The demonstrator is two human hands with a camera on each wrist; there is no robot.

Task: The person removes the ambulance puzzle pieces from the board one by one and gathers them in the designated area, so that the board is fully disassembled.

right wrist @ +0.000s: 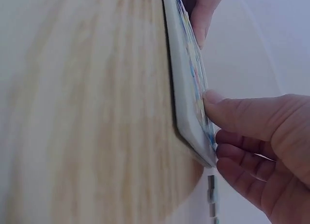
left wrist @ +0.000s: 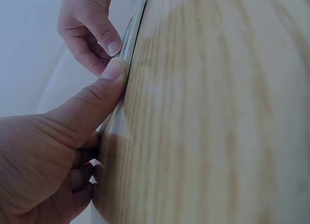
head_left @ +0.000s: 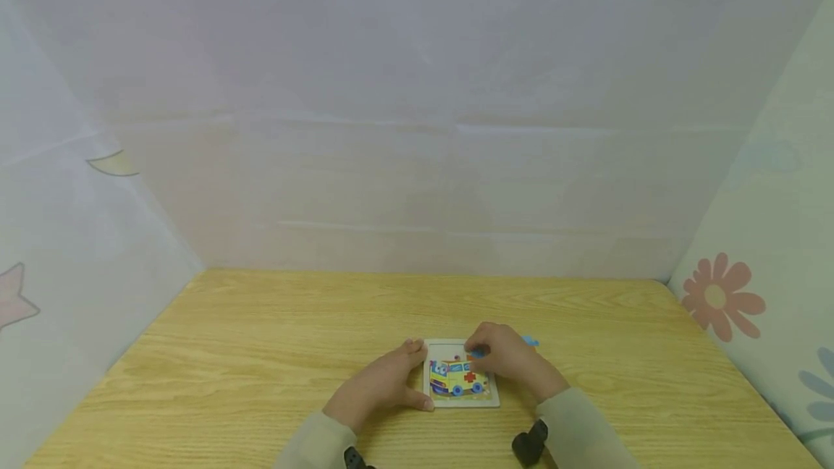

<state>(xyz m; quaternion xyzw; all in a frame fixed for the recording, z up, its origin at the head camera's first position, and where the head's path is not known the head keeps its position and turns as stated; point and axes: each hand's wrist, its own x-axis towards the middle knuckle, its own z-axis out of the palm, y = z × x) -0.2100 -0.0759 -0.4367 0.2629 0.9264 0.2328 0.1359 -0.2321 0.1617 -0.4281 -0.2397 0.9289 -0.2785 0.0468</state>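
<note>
A small square jigsaw puzzle board [head_left: 462, 403] with a pale rim lies flat on the table, showing a yellow ambulance with blue wheels and a red cross. The upper part of its tray is bare. My left hand [head_left: 386, 381] grips the board's left side, thumb at the near corner and fingers at the far one. Over the upper right of the board, my right hand [head_left: 511, 359] pinches a blue puzzle piece [head_left: 478, 353], mostly covered by the fingers. In the right wrist view, the right thumb [right wrist: 237, 112] is at the board's face, with fingers beyond its edge.
A light blue loose piece [head_left: 531, 341] lies just beyond the right hand. Several loose pieces [right wrist: 211, 195] show edge-on past the board in the right wrist view. The wood-grain table [head_left: 260, 353] meets pale cloth walls [head_left: 417, 187] at the back and sides.
</note>
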